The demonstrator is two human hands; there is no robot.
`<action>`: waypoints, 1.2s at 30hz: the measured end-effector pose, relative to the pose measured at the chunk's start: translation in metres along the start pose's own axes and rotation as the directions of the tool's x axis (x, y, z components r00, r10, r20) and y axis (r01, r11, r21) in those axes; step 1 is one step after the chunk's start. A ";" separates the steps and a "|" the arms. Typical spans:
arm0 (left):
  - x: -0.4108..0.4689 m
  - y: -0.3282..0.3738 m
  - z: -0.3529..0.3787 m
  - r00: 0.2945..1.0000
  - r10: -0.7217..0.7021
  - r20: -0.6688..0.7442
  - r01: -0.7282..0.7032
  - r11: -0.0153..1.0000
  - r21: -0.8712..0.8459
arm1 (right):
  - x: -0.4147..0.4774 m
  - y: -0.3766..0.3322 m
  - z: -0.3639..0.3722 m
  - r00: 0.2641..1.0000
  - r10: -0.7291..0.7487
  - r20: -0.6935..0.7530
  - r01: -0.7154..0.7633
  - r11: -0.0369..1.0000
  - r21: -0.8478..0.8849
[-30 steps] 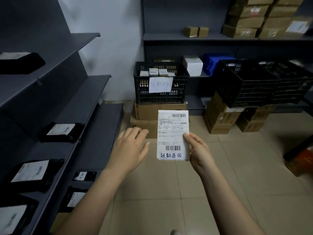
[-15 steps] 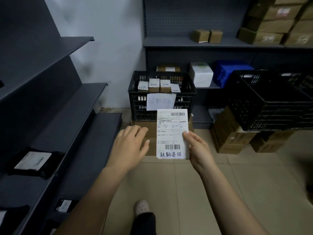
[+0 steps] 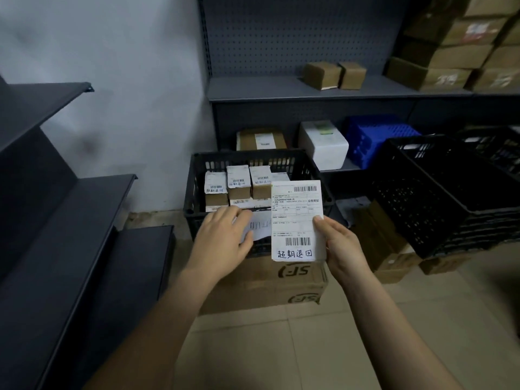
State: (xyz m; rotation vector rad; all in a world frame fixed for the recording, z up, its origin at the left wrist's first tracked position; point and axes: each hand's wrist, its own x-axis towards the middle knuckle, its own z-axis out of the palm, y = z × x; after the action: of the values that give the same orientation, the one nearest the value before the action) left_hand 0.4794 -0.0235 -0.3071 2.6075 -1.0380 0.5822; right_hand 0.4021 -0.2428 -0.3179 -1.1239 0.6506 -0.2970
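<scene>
The right hand [image 3: 344,249] pinched the small flat parcel with the white barcode label [image 3: 295,220] at its right edge, thumb on the front, and held it upright in the air. The left hand [image 3: 222,237] was open just beside it, fingers relaxed, holding nothing, in front of a white paper sign [image 3: 260,226]. The parcel was before the near right corner of the black plastic lattice crate [image 3: 194,190], which stood on a brown cardboard carton [image 3: 261,280]. Inside the crate stood small brown boxes with white labels [image 3: 237,181]. Behind, on the grey metal shelf [image 3: 267,88], was a white foam box [image 3: 323,143].
</scene>
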 end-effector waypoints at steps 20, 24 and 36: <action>0.225 -0.083 0.189 0.973 -0.142 0.182 0.152 0.987 -0.043 | 0.336 -0.030 0.049 0.982 -0.137 -0.127 0.049 0.843 -0.536; 0.244 -0.087 0.230 0.944 -0.199 0.264 0.214 0.977 -0.027 | 0.388 -0.029 0.054 0.988 -0.094 -0.124 -0.004 0.783 -0.622; 0.296 -0.123 0.308 0.806 -0.249 0.537 0.292 0.956 0.005 | 0.481 0.025 0.065 0.979 0.156 -0.134 -0.203 0.641 -0.740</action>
State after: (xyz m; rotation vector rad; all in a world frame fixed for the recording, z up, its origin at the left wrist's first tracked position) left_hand 0.8426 -0.2321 -0.4548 2.8376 -0.7652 -0.2738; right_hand 0.8150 -0.4399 -0.4819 -1.8413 0.9772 0.1508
